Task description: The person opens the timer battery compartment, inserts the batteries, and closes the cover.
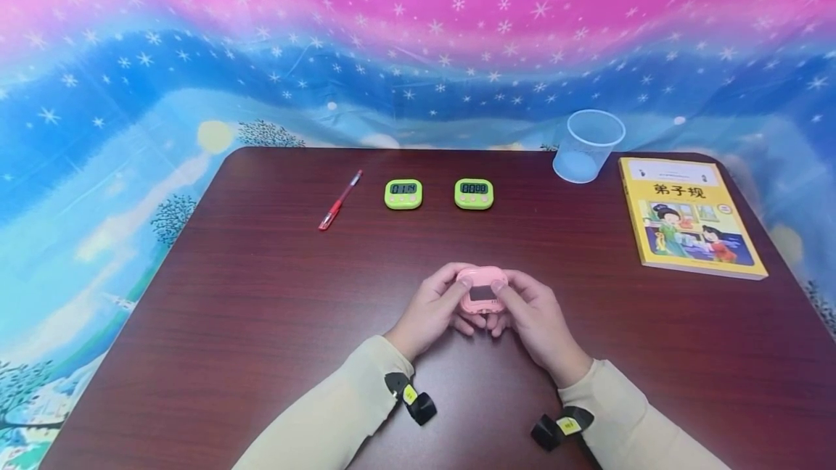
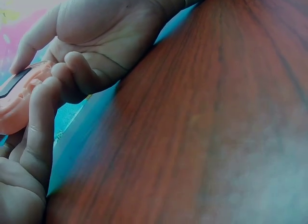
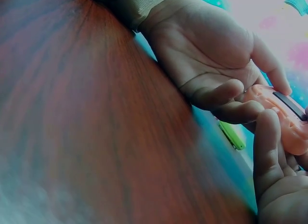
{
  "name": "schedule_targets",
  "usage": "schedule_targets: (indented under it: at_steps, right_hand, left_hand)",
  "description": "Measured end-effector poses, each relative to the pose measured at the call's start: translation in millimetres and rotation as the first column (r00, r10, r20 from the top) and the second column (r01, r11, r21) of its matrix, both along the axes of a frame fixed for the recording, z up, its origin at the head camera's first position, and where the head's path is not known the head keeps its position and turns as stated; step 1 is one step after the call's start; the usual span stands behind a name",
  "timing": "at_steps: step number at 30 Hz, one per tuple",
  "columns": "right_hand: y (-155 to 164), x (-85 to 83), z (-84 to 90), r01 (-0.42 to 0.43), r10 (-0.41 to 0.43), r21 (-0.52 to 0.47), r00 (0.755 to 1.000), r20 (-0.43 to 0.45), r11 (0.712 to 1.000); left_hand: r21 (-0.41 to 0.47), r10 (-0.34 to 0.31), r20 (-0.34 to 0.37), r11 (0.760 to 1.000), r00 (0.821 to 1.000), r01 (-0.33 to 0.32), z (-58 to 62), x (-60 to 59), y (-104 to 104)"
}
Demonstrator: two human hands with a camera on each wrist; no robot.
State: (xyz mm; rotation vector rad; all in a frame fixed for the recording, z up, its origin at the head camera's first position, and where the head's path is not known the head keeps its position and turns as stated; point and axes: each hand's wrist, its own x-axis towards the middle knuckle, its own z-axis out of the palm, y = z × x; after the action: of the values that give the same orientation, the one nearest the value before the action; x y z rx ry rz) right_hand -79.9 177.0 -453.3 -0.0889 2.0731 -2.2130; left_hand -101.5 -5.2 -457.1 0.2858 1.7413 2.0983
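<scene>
Low centre of the dark wood table point(image 1: 261, 325): pink timer point(image 1: 482, 291) held just above the surface, left hand point(image 1: 427, 312) curled round its 9 o'clock side, right hand point(image 1: 537, 319) round its 3 o'clock side, thumbs on the top edge, fingers tucked underneath. At 12 o'clock, well apart, two green timers point(image 1: 403, 194) point(image 1: 474, 194); red pen point(image 1: 339, 200) at 11 o'clock; clear cup point(image 1: 588, 145) and yellow book point(image 1: 689, 217) toward 2 o'clock

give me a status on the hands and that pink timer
Left hand and right hand both grip the pink timer, held just above the table. Two green timers beyond, apart. Nothing in the way.
</scene>
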Motion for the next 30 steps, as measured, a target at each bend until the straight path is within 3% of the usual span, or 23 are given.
schedule_targets:
  at_steps: [9,13,19,26,30]
  right_hand:
    - [2.5,-4.3,0.4,0.161,-0.160,0.041,0.987,-0.016,0.986]
    - [4.0,-5.5,0.6,0.194,-0.194,0.052,0.981,-0.010,0.980]
    - [4.5,-6.1,0.8,0.177,-0.177,0.039,0.984,-0.016,0.983]
    - [6.1,-6.8,0.8,0.081,-0.077,0.051,0.994,-0.071,0.995]
    - [7.6,-7.4,0.1,0.023,-0.020,0.026,0.996,-0.090,0.999]
  left_hand:
    - [-0.026,-0.032,-0.016,0.999,0.999,0.031,-0.3,-0.4,0.6]
    - [-0.050,-0.043,-0.028,0.998,0.999,0.042,-0.7,-0.6,0.4]
    - [-0.039,-0.027,-0.041,0.999,0.999,0.026,0.9,-0.2,0.7]
    - [-0.047,0.126,-0.124,0.990,0.984,-0.133,0.3,-2.7,-1.0]
    - [-0.065,0.162,-0.158,0.983,0.974,-0.174,-1.2,-4.2,-3.1]
